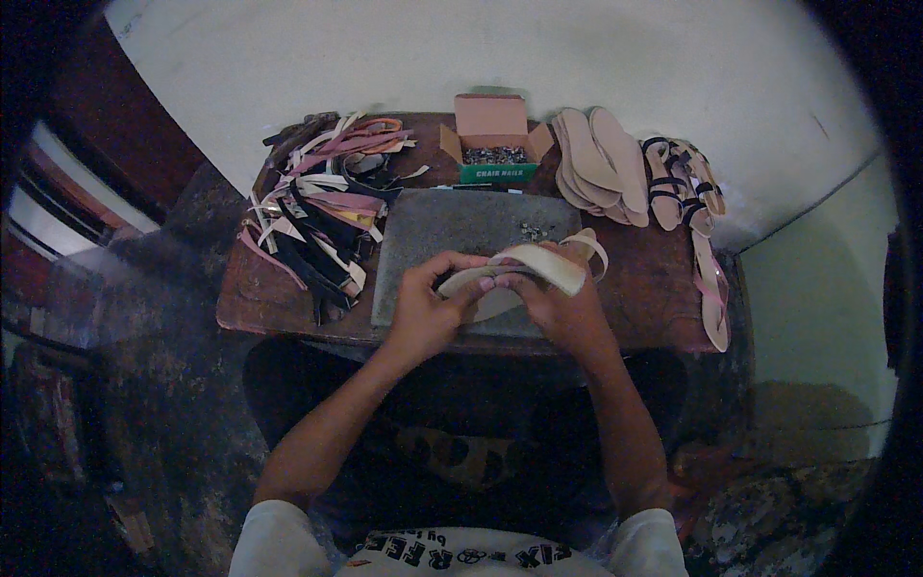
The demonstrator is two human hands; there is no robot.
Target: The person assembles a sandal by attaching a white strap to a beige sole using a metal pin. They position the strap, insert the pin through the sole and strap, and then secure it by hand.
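A sandal with a wide cream strap (550, 266) is held between my two hands above a grey slab (409, 231). My left hand (426, 303) grips its left end, thumb on the near side. My right hand (565, 310) closes round the middle, its thumb close to the left thumb under the strap. A thin pale loop (600, 258) sticks out past the right hand. The sole is tilted and partly hidden by my fingers. Just beyond the hands, a small heap of nails (532, 233) lies on the slab.
The slab rests on a dark wooden table (654, 313). Loose straps (332, 207) in several colours pile up at the left. An open green box (498, 173) of nails stands at the back. To its right are stacked beige soles (601, 163), black-strapped sandals (665, 188) and a pink-strapped sandal (711, 303).
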